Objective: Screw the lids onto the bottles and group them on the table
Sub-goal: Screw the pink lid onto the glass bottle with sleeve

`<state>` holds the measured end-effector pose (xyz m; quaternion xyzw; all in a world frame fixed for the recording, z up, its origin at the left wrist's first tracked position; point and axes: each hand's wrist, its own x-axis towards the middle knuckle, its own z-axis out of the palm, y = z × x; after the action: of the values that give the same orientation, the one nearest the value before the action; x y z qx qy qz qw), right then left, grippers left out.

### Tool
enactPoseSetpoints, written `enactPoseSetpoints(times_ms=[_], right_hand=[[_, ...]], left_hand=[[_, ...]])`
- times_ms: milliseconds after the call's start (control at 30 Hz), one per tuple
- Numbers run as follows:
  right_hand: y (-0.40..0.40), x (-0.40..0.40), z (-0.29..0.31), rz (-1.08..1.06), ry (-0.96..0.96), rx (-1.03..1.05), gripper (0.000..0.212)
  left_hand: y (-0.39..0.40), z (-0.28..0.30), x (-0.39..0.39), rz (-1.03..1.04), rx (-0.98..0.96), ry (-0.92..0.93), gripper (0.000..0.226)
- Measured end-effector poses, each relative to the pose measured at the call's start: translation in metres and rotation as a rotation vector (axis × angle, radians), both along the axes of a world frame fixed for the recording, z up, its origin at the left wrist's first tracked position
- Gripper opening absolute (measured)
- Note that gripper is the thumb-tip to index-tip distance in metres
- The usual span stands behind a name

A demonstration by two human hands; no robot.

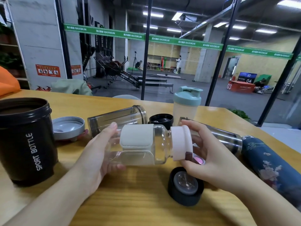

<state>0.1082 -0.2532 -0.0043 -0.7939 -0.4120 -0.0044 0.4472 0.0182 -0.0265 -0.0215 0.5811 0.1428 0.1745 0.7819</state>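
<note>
Capping in hand: left hand (97,152) grasps the sleeved clear bottle (143,144), held sideways above the table (130,193); right hand (206,159) grips its pink lid (180,142). Next move, by judgement, calls for twisting the lid tight, then standing the bottle upright.

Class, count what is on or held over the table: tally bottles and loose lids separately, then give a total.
Bottles: 6 (black sport bottle, lying clear bottle, held clear bottle, teal-lidded shaker, steel-and-glass bottle, blue floral bottle)
Loose lids: 3 (grey lid, small black lid, black lid)
Total: 9
</note>
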Motion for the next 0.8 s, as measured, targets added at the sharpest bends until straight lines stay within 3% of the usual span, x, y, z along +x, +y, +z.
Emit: enactPoseSetpoints(times_ms=[233, 433, 567, 800], right_hand=[[0.0006, 0.0001, 0.0034, 0.013, 0.026, 0.043, 0.075], [0.0035, 0.0036, 0.0013, -0.001, 0.105, 0.128, 0.055], [0.0042, 0.0040, 0.0032, 0.013, 0.151, 0.183, 0.078], [-0.0019, 0.0075, 0.0037, 0.196, 0.235, 0.081, 0.078]], left_hand=[[-0.0003, 0.0017, -0.0029, 0.036, 0.034, -0.020, 0.047], [0.0007, -0.0003, -0.0024, 0.021, 0.069, -0.087, 0.059], [-0.0005, -0.0010, -0.0008, 0.031, 0.040, -0.097, 0.050], [0.0022, -0.0029, 0.0003, 0.056, -0.027, -0.046, 0.040]])
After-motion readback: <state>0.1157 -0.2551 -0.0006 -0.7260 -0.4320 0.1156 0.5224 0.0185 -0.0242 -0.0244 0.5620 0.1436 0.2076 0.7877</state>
